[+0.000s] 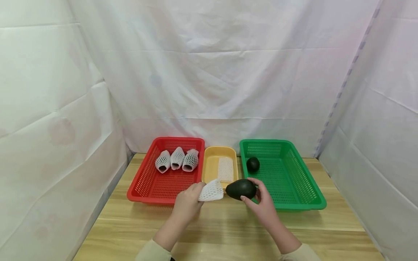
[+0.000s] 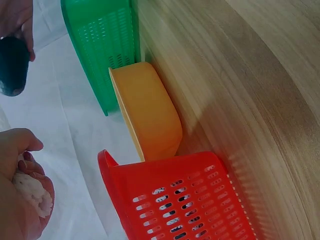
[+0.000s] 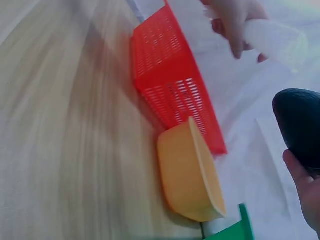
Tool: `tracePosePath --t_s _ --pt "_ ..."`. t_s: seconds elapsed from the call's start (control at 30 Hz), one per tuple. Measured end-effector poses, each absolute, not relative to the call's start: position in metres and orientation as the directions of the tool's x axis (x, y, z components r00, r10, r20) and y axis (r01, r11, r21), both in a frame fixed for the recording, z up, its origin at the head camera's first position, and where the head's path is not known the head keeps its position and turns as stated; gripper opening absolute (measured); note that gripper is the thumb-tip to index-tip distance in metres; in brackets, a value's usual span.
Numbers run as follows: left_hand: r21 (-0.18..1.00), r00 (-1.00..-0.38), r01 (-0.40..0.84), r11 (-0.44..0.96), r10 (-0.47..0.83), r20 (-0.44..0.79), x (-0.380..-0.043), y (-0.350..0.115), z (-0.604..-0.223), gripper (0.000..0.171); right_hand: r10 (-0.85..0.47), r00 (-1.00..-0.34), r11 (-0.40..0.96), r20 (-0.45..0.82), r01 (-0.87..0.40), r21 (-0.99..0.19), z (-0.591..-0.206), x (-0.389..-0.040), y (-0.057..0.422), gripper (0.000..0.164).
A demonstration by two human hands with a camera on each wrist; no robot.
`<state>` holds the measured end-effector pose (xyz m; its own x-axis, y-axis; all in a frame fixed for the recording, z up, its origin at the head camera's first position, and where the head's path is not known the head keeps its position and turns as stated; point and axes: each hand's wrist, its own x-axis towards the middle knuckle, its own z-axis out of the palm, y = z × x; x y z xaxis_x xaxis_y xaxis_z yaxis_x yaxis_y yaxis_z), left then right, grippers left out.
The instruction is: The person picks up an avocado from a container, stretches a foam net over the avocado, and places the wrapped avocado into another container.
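In the head view, the left hand, low at centre, is gripping a white foam net sleeve between curled fingers and thumb, its mouth facing right. Just beside it, the right hand is holding a dark avocado, fingers and thumb spread around the broad end, the narrow end pointing at the sleeve. The two seem to be lining up; keeping that tip level with the mouth, and the net held wide rather than pinched flat, should help the mesh slide on without snagging. Beyond, at centre, a yellow tray is holding flat netting. Left of it, a red basket is holding three netted fruits; right of it, a green basket is holding a bare avocado at its upper left.
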<state>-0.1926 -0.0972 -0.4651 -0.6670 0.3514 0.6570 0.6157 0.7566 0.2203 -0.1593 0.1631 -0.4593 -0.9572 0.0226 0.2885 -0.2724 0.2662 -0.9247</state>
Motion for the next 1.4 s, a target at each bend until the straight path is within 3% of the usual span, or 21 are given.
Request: tracePosePath --t_s 0.17,0.37,0.77,1.4 --pt "0.191 -0.679 0.594 0.781 0.361 0.639 -0.192 -0.097 -0.466 0.027 0.055 -0.948 0.301 0.312 -0.283 -0.911 -0.45 -0.156 0.16 0.059" --pt "0.134 -0.639 0.592 0.795 0.362 0.679 -0.191 -0.095 -0.468 0.025 0.06 -0.944 0.319 0.324 -0.289 -0.903 -0.439 -0.15 0.154 0.056" --pt "0.09 -0.623 0.596 0.798 0.389 0.679 -0.186 -0.084 -0.464 0.026 -0.03 -0.938 0.288 0.344 -0.338 -0.896 -0.441 -0.148 0.141 0.054" --pt "0.136 -0.73 0.52 0.843 0.356 0.583 -0.18 -0.079 -0.455 0.026 -0.103 -0.923 0.301 0.37 -0.384 -0.873 -0.444 -0.15 0.123 0.053"
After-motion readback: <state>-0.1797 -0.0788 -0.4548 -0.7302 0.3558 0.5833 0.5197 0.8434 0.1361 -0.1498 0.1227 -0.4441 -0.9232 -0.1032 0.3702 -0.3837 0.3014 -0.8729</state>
